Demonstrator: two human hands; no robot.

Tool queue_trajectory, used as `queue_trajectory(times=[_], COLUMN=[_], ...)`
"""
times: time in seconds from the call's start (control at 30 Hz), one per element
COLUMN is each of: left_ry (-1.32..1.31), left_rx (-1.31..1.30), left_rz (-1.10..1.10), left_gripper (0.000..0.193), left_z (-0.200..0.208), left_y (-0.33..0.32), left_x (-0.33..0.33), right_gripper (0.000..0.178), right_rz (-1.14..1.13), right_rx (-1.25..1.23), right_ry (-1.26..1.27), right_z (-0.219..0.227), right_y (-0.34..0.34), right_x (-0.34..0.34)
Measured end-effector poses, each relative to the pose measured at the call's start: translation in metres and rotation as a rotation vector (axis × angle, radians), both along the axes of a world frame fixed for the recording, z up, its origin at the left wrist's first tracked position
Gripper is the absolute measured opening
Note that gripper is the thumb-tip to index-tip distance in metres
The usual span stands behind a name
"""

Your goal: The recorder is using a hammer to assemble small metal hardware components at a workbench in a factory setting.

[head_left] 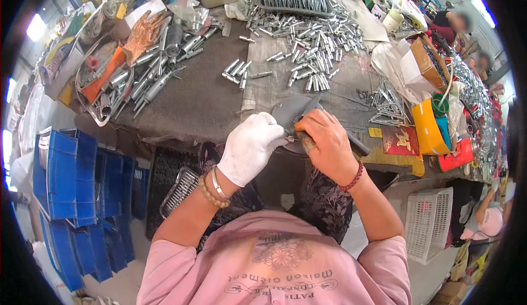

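My left hand (250, 150), in a white glove, is closed in a pinch near the table's front edge. A small metal part (292, 139) shows at its fingertips, partly covered by them. Close beside it on the right is my bare right hand (328, 146), its fingers curled together against the same spot; what they grip is mostly hidden. Just behind both hands stands a dark grey metal piece (292, 109). A dark bar-like handle (358, 144) sticks out to the right of my right hand. Several silver metal pins (237, 70) lie beyond the hands.
A big heap of silver pins (324, 50) and a filled black tray (296, 0) are at the back. Larger metal tubes and an orange glove (144, 37) lie left. A yellow container (430, 126) stands right. Blue bins (71, 173) and a white crate (428, 222) flank me below.
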State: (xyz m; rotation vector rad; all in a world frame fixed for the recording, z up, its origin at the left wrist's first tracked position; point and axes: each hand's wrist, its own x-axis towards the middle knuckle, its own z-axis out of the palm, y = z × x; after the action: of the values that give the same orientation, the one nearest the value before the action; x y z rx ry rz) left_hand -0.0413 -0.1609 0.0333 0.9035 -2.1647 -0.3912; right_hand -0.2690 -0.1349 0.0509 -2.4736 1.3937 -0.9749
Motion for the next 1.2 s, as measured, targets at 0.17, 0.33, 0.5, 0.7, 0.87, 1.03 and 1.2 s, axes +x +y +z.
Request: queue_trajectory(times=[0.17, 0.33, 0.5, 0.7, 0.87, 1.03, 1.2], left_ry=[0.015, 0.018, 0.008, 0.019, 0.030, -0.009, 0.055], left_rx=[0.001, -0.012, -0.006, -0.006, -0.014, -0.030, 0.049], left_rz=[0.011, 0.007, 0.009, 0.003, -0.006, -0.008, -0.022], left_gripper=[0.021, 0.021, 0.021, 0.020, 0.020, 0.018, 0.016], left_z=[-0.002, -0.002, -0.001, -0.001, -0.002, -0.004, 0.001], left_y=[0.006, 0.009, 0.007, 0.007, 0.006, 0.005, 0.007], left_x=[0.000, 0.001, 0.000, 0.001, -0.001, 0.000, -0.001], right_gripper=[0.024, 0.022, 0.024, 0.024, 0.027, 0.039, 0.054], right_rz=[-0.029, 0.021, 0.024, 0.015, -0.032, -0.130, -0.343], right_rx=[-0.005, 0.048, 0.033, -0.051, -0.099, -0.128, 0.025], right_ry=[-0.032, -0.103, -0.073, 0.081, 0.149, 0.148, 0.216], right_z=[0.004, 0.004, 0.004, 0.012, 0.003, 0.017, 0.011], right_y=[0.008, 0.011, 0.010, 0.012, 0.018, 0.024, 0.024], right_x=[-0.002, 0.002, 0.004, 0.011, 0.011, -0.010, -0.046])
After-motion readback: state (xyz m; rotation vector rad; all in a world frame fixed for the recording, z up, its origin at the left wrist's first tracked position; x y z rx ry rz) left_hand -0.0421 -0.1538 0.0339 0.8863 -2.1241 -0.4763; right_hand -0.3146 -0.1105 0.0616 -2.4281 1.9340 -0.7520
